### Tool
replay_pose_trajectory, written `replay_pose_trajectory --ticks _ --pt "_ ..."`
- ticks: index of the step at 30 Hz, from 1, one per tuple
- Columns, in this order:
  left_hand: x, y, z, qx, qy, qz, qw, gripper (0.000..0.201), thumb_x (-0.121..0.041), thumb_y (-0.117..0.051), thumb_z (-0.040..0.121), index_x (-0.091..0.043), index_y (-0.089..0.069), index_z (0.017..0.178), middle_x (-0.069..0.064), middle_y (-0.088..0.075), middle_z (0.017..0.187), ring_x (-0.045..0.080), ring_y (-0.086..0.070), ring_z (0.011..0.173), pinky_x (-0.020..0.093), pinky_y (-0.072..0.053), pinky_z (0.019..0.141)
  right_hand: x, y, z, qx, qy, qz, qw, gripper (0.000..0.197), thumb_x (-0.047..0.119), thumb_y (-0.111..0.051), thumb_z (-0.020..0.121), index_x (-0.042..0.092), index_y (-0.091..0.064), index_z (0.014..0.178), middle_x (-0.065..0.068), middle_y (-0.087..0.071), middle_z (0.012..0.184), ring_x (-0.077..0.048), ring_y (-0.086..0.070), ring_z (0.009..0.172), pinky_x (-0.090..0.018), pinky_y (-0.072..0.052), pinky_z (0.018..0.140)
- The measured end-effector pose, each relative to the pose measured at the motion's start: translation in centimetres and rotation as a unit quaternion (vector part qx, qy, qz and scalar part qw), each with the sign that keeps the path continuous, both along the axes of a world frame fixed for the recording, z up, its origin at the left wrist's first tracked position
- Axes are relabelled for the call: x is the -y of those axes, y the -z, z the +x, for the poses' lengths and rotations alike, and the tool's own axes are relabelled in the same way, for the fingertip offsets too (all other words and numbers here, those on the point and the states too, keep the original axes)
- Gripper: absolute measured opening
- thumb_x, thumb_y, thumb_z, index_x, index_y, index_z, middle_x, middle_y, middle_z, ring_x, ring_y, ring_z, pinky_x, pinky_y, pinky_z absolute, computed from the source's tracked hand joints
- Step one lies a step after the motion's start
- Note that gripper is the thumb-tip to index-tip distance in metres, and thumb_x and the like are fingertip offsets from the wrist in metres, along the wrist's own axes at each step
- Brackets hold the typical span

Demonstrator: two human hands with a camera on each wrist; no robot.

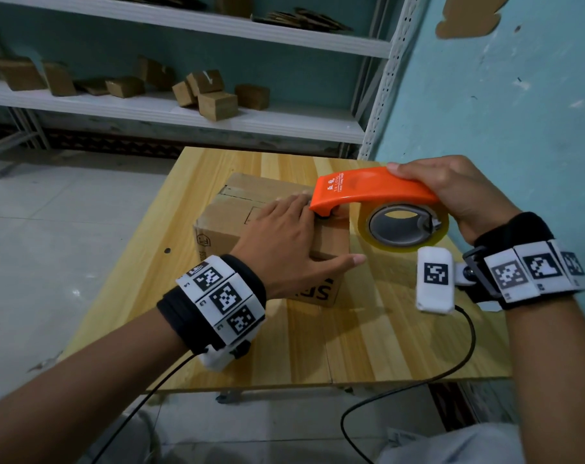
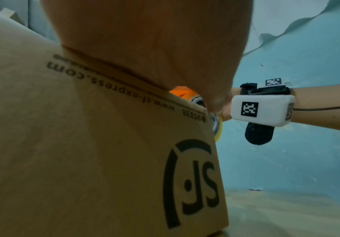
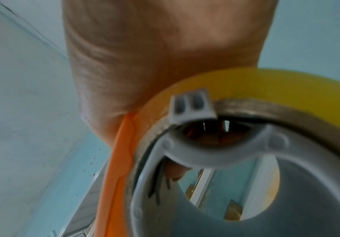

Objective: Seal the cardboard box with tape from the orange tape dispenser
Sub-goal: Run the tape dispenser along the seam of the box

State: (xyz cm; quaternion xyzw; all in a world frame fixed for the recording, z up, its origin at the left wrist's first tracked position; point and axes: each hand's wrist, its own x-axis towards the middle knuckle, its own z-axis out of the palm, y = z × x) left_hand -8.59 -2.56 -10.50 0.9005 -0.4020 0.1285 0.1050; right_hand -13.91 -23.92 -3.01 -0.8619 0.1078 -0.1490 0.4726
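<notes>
A brown cardboard box (image 1: pixel 224 226) with printed logos sits on the wooden table (image 1: pixel 351 339). My left hand (image 1: pixel 284 239) lies flat on the box top, fingers straight, thumb stretched out to the right. My right hand (image 1: pixel 452 192) grips the orange tape dispenser (image 1: pixel 368 189) from above, with its yellowish tape roll (image 1: pixel 403 226) hanging beside the box. The dispenser's nose rests on the box top by my left fingertips. In the left wrist view the box side (image 2: pixel 94 152) fills the frame under my palm. In the right wrist view the tape roll (image 3: pixel 266 83) and orange dispenser (image 3: pixel 114 168) sit under my palm.
A teal wall (image 1: pixel 502 95) rises close on the right of the table. White metal shelves (image 1: pixel 184 108) behind hold several small cardboard boxes. A black cable (image 1: pixel 418 386) trails from my right wrist over the table's front edge. Grey tiled floor lies to the left.
</notes>
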Motion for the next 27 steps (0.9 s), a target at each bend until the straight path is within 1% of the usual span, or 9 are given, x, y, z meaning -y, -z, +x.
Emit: replay_pose_trajectory --ticks 3,9,13,17,19,22,23,25,27 --pt "0.3 0.4 0.1 0.006 -0.015 0.008 1.0 0.105 -0.087 -0.017 0.077 -0.012 -0.019 0.15 0.007 -0.025 0.157 0.019 -0.022 0.144 0.034 -0.009 0.118 0.3 0.0 -0.1 -0.014 -0.01 -0.005 1.0 0.029 0.042 -0.066 0.089 0.017 -0.074 0.076 0.0 -0.071 0.067 -0.011 -0.065 0.06 -0.027 -0.046 0.07" --pt "0.2 0.6 0.1 0.017 -0.007 0.02 1.0 0.099 -0.083 -0.016 0.081 -0.013 -0.017 0.151 0.006 -0.022 0.158 0.02 -0.018 0.145 0.035 -0.007 0.119 0.2 -0.1 -0.2 -0.029 -0.014 -0.043 0.999 0.025 0.04 -0.063 0.092 0.019 -0.072 0.081 0.0 -0.07 0.073 -0.016 -0.064 0.071 -0.027 -0.044 0.07" --pt "0.0 0.7 0.3 0.017 -0.002 0.031 0.999 0.098 -0.082 -0.015 0.082 -0.012 -0.015 0.152 0.008 -0.019 0.158 0.021 -0.015 0.146 0.037 -0.009 0.121 0.0 -0.2 0.0 -0.053 -0.016 -0.066 0.996 0.03 0.037 -0.06 0.094 0.019 -0.065 0.071 0.01 -0.061 0.059 -0.011 -0.056 0.064 -0.025 -0.038 0.065" --pt "-0.2 0.7 0.8 0.015 0.003 0.032 0.999 0.1 -0.082 -0.009 0.079 -0.013 -0.012 0.152 0.007 -0.017 0.159 0.02 -0.013 0.147 0.039 -0.009 0.121 -0.4 -0.1 0.3 -0.06 -0.011 -0.083 0.995 0.03 0.037 -0.056 0.095 0.013 -0.061 0.078 -0.002 -0.054 0.066 -0.017 -0.051 0.064 -0.028 -0.037 0.064" --pt "-0.4 0.6 0.9 0.012 0.008 0.033 0.999 0.1 -0.082 -0.009 0.079 -0.014 -0.012 0.153 0.006 -0.015 0.16 0.02 -0.011 0.147 0.039 -0.008 0.121 -0.6 0.0 0.4 -0.064 -0.011 -0.094 0.993 0.034 0.04 -0.055 0.095 0.012 -0.062 0.078 -0.005 -0.055 0.069 -0.02 -0.052 0.066 -0.029 -0.038 0.064" --pt "-0.6 0.5 1.0 0.006 0.012 0.037 0.999 0.098 -0.08 -0.014 0.081 -0.015 -0.01 0.153 0.006 -0.01 0.161 0.02 -0.007 0.147 0.035 -0.002 0.12 -1.1 0.5 0.6 -0.087 -0.025 -0.116 0.989 0.059 0.058 -0.058 0.089 0.0 -0.071 0.087 -0.02 -0.067 0.079 -0.038 -0.064 0.073 -0.033 -0.048 0.072" --pt "-0.7 0.5 1.1 0.005 0.014 0.037 0.999 0.098 -0.08 -0.015 0.081 -0.016 -0.01 0.153 0.005 -0.009 0.161 0.02 -0.007 0.148 0.035 -0.001 0.119 -1.1 0.7 0.7 -0.093 -0.027 -0.125 0.988 0.067 0.064 -0.059 0.085 -0.002 -0.072 0.091 -0.023 -0.069 0.084 -0.04 -0.067 0.077 -0.034 -0.05 0.073" --pt "-0.8 0.5 1.2 0.009 0.017 0.038 0.999 0.097 -0.081 -0.014 0.08 -0.016 -0.009 0.153 0.004 -0.008 0.161 0.02 -0.006 0.148 0.034 0.0 0.118 -1.3 0.8 0.8 -0.096 -0.022 -0.144 0.985 0.072 0.069 -0.059 0.081 -0.001 -0.072 0.09 -0.021 -0.071 0.083 -0.035 -0.068 0.071 -0.031 -0.051 0.07" --pt "-1.0 0.5 1.3 0.012 0.019 0.039 0.999 0.097 -0.081 -0.013 0.081 -0.017 -0.009 0.153 0.004 -0.008 0.161 0.019 -0.006 0.148 0.033 0.0 0.118 -1.3 0.9 1.0 -0.09 -0.013 -0.155 0.984 0.066 0.069 -0.06 0.08 0.004 -0.071 0.083 -0.012 -0.07 0.076 -0.022 -0.066 0.064 -0.027 -0.049 0.066"
